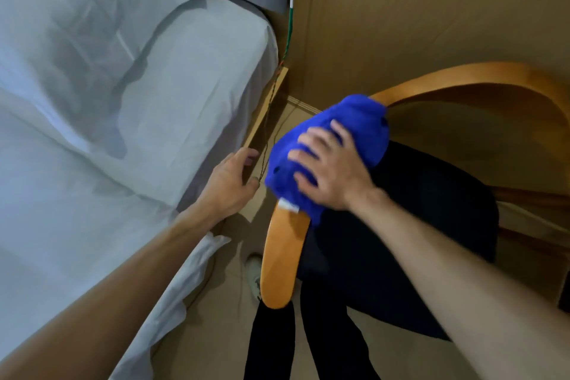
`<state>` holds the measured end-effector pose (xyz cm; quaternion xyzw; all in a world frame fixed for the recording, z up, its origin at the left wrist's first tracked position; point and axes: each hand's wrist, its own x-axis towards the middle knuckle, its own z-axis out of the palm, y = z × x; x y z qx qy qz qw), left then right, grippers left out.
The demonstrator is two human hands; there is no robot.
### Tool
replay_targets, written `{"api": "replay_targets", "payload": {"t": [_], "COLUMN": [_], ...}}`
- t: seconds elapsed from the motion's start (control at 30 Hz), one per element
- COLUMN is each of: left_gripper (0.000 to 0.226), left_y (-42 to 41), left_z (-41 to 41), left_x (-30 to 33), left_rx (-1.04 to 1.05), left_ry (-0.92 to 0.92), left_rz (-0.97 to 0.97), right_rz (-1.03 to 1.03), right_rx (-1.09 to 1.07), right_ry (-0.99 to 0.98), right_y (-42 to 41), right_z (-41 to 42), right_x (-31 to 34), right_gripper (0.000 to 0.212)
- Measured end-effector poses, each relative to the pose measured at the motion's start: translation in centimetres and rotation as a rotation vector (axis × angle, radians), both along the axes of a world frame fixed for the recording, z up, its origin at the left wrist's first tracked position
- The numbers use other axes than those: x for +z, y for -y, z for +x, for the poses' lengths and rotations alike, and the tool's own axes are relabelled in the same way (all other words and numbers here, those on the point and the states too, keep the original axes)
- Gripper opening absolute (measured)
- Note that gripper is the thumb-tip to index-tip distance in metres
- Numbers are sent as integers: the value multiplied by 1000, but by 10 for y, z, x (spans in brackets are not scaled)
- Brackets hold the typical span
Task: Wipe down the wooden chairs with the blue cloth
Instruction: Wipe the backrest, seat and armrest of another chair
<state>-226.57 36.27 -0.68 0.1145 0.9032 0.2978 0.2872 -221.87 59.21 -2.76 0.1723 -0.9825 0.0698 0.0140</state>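
A wooden chair [282, 259] with a curved orange-brown armrest and back and a black seat cushion [416, 225] stands at the lower right. A bright blue cloth [348, 120] is draped over the chair's left armrest. My right hand [330, 170] lies on top of the cloth with fingers spread, pressing it onto the wood. My left hand [229, 182] hangs beside the bed's edge to the left of the chair, fingers loosely curled and holding nothing. A white tag shows at the cloth's lower edge.
A bed with a white sheet [108, 133] and pillow fills the left side. A wooden bedside surface [268, 108] and a thin green cord [288, 37] stand between bed and chair. Beige wall behind; my black-trousered legs and a shoe [254, 274] are below.
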Motion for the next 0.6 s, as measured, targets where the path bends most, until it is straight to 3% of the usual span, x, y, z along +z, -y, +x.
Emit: {"api": "replay_targets", "payload": {"t": [0.13,0.27,0.37,0.5,0.6], "left_gripper": [47,46,45,42,44], "left_y": [-5,-19,-29,-18,2], "left_z": [-4,-2,0,4,10], "left_x": [-2,-3,-3,-1,6], "left_rx": [52,60,84,178,134], "left_ry": [33,35,12,2,-85], "left_rz": [6,7,-2,38,7], "right_rz": [95,184,141,45,-44], "right_rx": [-361,-449,-388,-194,-10], "right_ry": [-14,33,66,85,95], "right_y": [-71,-77,-53,1,47], "right_z": [-53,-60,-46,-8,47], "right_x": [10,9,10,9,4], "right_gripper": [38,46,47,43,49]}}
